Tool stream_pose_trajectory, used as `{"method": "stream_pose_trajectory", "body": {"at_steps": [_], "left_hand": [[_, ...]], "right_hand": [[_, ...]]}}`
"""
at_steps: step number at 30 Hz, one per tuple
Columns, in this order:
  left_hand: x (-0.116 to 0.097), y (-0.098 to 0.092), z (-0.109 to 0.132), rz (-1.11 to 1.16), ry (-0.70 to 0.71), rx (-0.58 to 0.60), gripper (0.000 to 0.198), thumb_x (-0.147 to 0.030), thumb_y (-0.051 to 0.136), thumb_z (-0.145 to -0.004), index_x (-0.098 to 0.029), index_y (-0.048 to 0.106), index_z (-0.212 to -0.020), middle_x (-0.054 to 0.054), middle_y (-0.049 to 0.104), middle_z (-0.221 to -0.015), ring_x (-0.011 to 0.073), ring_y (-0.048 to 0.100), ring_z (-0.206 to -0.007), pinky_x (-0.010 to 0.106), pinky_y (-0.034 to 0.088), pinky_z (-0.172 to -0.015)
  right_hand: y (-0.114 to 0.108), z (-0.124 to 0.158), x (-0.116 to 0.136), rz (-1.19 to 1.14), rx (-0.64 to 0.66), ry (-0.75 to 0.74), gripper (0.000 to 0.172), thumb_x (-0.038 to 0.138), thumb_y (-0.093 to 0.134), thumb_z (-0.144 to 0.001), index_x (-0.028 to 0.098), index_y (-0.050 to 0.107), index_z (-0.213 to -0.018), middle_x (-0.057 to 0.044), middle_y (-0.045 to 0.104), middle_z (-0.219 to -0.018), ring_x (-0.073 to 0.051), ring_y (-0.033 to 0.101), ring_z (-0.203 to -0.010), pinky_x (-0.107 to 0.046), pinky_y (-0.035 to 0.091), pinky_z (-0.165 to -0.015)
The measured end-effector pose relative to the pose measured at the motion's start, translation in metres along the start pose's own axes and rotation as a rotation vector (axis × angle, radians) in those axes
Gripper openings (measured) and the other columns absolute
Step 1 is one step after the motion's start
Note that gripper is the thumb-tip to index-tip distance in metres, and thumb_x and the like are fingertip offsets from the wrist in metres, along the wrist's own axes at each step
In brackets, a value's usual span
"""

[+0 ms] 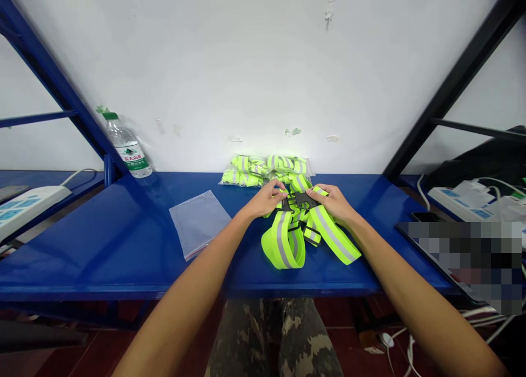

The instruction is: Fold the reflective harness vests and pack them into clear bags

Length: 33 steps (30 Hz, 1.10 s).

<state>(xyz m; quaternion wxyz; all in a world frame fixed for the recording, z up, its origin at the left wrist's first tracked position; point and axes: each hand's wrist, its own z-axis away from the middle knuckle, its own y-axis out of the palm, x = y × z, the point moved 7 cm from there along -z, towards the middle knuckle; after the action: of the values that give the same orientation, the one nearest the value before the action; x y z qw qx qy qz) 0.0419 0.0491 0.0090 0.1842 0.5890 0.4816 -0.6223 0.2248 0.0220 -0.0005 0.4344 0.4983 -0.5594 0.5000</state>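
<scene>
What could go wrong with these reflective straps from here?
The neon straps loop over each other below the left hand and right hand, so they could tangle or twist. The black buckle between the hands might slip loose. The clear bag lies nearby, so a strap could possibly drag it.

— Look of the piece?
— Neon-yellow webbing harness, a grey reflective stripe down each strap.
— Fastening?
— Black plastic buckle, gripped at the top by left hand and right hand.
— Lying how?
— Flat on the blue table, straps splayed toward the near edge, one curled into a loop.
</scene>
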Motion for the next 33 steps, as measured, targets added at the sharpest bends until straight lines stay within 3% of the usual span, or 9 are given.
{"method": "stream_pose_trajectory", "body": {"at_steps": [21, 33], "left_hand": [[0.0002, 0.0009, -0.0003, -0.014, 0.018, 0.000, 0.011, -0.027, 0.049, -0.094, -0.019, 0.043, -0.098, -0.004, 0.052, -0.070, 0.0073, 0.039, -0.056, 0.019, 0.030, -0.052], [0.0008, 0.0014, -0.0009, -0.006, 0.014, 0.011, 0.014, -0.029, 0.052, -0.093, -0.019, 0.043, -0.098, -0.007, 0.047, -0.065, 0.0062, 0.031, -0.050, 0.019, 0.026, -0.048]], "right_hand": [[0.0021, 0.0006, 0.0013, -0.003, 0.012, -0.008, 0.043, 0.057, 0.082, -0.063, 0.018, 0.070, -0.075, -0.002, 0.070, -0.072, -0.017, 0.062, -0.063, -0.028, 0.049, -0.059], [0.0015, -0.0010, -0.0023, 0.001, 0.010, -0.004, 0.043, 0.059, 0.081, -0.063, 0.018, 0.069, -0.075, -0.002, 0.070, -0.072, -0.017, 0.061, -0.062, -0.028, 0.048, -0.058]]}}
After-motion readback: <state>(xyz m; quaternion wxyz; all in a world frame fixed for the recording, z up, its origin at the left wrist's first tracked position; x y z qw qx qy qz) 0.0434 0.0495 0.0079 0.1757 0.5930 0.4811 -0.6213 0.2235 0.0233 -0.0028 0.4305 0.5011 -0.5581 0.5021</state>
